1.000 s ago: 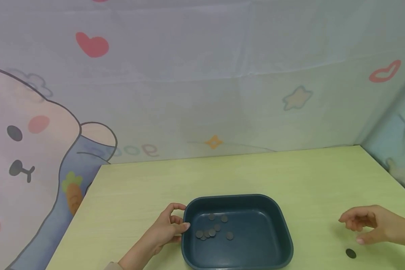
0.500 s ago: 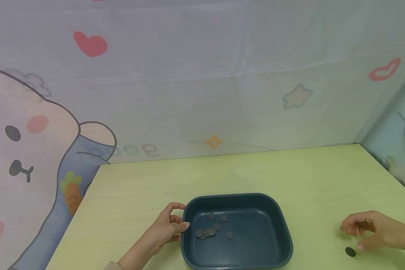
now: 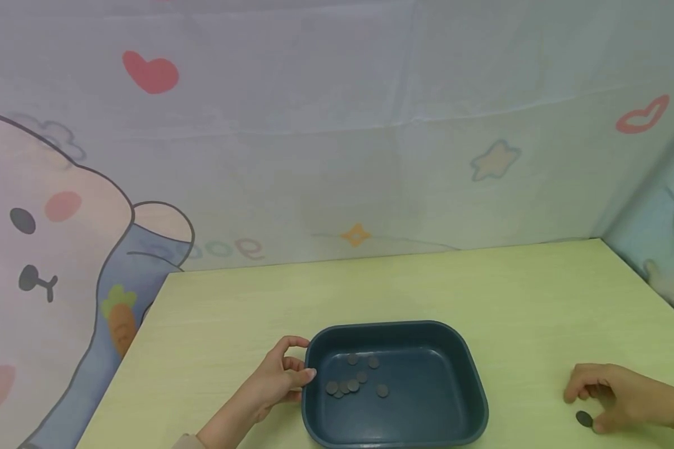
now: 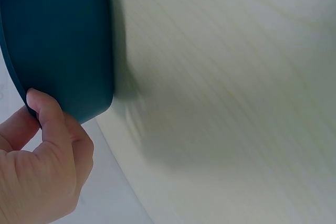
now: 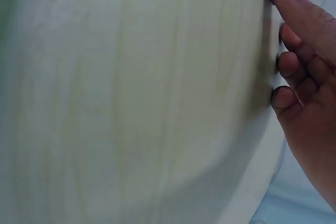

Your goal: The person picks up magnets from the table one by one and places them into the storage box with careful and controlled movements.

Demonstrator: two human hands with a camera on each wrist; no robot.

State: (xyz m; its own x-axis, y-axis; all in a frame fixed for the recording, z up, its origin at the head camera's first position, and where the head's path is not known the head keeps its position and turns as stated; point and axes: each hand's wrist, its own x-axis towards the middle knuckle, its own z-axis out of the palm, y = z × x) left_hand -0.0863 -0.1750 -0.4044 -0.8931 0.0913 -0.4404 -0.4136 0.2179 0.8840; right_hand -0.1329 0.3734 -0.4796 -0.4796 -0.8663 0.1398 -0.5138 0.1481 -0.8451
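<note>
My left hand point(image 3: 278, 377) grips the left rim of a dark blue rectangular tray point(image 3: 427, 415), thumb over the edge and fingers along the outside. In the left wrist view, this hand point(image 4: 50, 156) pinches the rim of the tray point(image 4: 63, 40). Several flat grey coin-like discs point(image 3: 382, 391) lie in the left half of the tray, some overlapping. On the table to the right is one dark oval-looking disc point(image 3: 584, 418). My right hand point(image 3: 618, 399) arches over it, thumb tip at its near edge and fingertips lowered on its far side.
The pale yellow-green table point(image 3: 247, 305) runs back to a cloth backdrop point(image 3: 314, 174) printed with hearts, stars and a cartoon bear. A side cloth point(image 3: 671, 249) hangs along the table's right edge. Bare table lies between the tray and the right hand.
My right hand has come down toward the table, its thumb now at the dark disc and its fingers lower. My left hand and the tray stay in place.
</note>
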